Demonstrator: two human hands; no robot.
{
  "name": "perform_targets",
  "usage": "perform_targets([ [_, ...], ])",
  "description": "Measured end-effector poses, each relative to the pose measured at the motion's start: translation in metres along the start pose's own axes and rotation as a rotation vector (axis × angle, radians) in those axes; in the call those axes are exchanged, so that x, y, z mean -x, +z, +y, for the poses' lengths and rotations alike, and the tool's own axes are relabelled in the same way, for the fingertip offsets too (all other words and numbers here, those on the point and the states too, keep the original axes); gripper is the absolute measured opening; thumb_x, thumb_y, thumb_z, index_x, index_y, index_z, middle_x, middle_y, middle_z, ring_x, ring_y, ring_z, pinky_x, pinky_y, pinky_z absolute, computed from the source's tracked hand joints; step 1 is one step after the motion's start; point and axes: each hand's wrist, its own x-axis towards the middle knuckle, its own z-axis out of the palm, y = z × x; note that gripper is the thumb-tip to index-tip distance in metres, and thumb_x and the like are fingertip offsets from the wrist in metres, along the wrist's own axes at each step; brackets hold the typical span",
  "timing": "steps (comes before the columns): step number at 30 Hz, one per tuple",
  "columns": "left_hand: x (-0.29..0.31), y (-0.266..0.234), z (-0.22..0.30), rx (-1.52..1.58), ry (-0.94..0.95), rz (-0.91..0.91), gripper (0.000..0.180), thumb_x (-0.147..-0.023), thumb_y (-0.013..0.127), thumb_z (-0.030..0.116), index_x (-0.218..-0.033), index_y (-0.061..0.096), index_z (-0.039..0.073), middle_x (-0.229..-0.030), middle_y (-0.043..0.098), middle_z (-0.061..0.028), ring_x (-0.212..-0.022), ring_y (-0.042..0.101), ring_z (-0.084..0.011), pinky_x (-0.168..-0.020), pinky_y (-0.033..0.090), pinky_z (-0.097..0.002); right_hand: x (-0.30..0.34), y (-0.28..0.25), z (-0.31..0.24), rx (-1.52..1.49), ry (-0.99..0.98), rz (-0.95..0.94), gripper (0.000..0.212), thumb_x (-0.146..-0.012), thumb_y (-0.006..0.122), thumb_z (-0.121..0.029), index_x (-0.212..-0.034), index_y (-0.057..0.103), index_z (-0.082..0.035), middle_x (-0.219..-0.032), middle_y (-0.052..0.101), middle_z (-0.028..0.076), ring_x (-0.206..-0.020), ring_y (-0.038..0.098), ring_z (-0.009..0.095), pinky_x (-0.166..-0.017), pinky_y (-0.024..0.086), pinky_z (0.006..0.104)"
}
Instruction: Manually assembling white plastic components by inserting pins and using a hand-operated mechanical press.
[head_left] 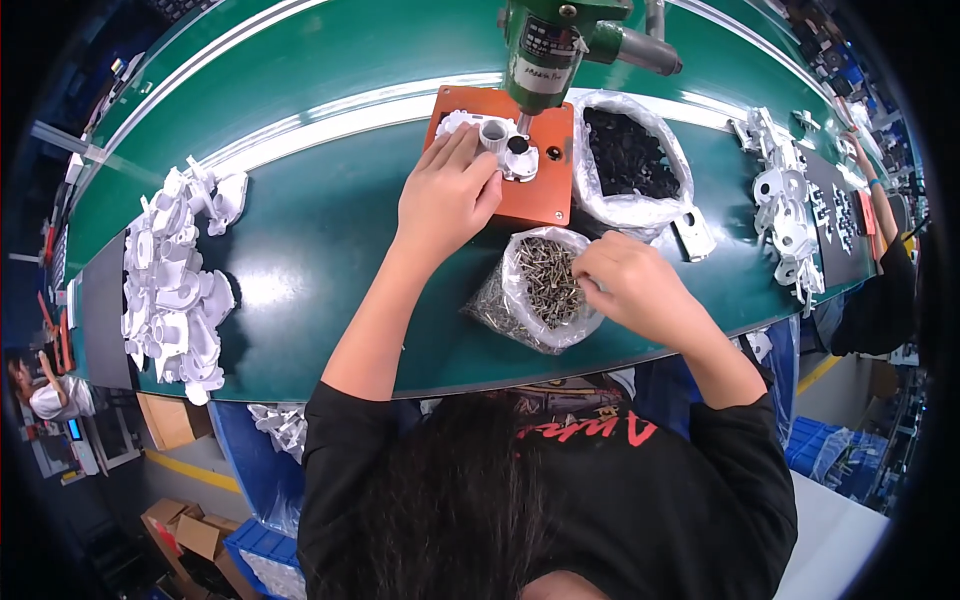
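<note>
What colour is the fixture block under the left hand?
The fixture block is orange; best view: head.

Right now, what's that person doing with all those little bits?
A person's left hand rests on a white plastic part that lies on an orange block, under a green machine. Their right hand is at the edge of an open bag full of small metal pieces; whether the fingers hold one is hidden. Another bag holds black pieces, and white parts are piled on the left.
</note>
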Motion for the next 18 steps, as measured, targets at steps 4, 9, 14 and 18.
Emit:
perform_targets([
  [4,0.0,0.001,0.001,0.01,-0.009,-0.007,0.011,-0.077,0.06,0.014,-0.08,0.055,0.004,-0.108,0.061,-0.0196,-0.104,0.058,-0.0347,-0.093,0.045,-0.0424,0.002,0.002,0.001,0.022,0.078,0.029,0.009,-0.07,0.063,-0.003,-0.079,0.059,-0.003,-0.076,0.058,0.009,-0.073,0.058,0.028,-0.065,0.048,0.0376],
  [9,0.001,0.0,0.002,0.009,-0.021,0.005,0.011,-0.078,0.06,0.014,-0.08,0.056,0.004,-0.107,0.061,-0.0196,-0.104,0.058,-0.0346,-0.094,0.045,-0.0424,0.0,0.001,0.003,0.085,0.043,-0.038,0.008,-0.07,0.065,-0.005,-0.076,0.061,-0.003,-0.075,0.058,0.008,-0.07,0.059,0.026,-0.062,0.048,0.037],
  [14,0.0,0.002,0.001,0.016,-0.008,0.007,0.011,-0.077,0.06,0.014,-0.08,0.056,0.004,-0.107,0.062,-0.0198,-0.104,0.058,-0.0345,-0.094,0.045,-0.0425,-0.005,-0.001,0.003,0.059,-0.174,-0.039,0.007,-0.068,0.064,-0.012,-0.069,0.059,-0.007,-0.075,0.052,0.004,-0.071,0.056,0.021,-0.059,0.048,0.0344],
  [18,0.001,0.001,0.0,0.008,-0.023,-0.003,0.01,-0.077,0.06,0.013,-0.08,0.056,0.004,-0.107,0.062,-0.02,-0.103,0.059,-0.0344,-0.093,0.045,-0.0424,-0.011,-0.001,0.004,0.112,-0.231,-0.115,0.007,-0.067,0.064,-0.012,-0.068,0.059,-0.007,-0.075,0.052,0.004,-0.074,0.055,0.021,-0.064,0.047,0.0342],
])
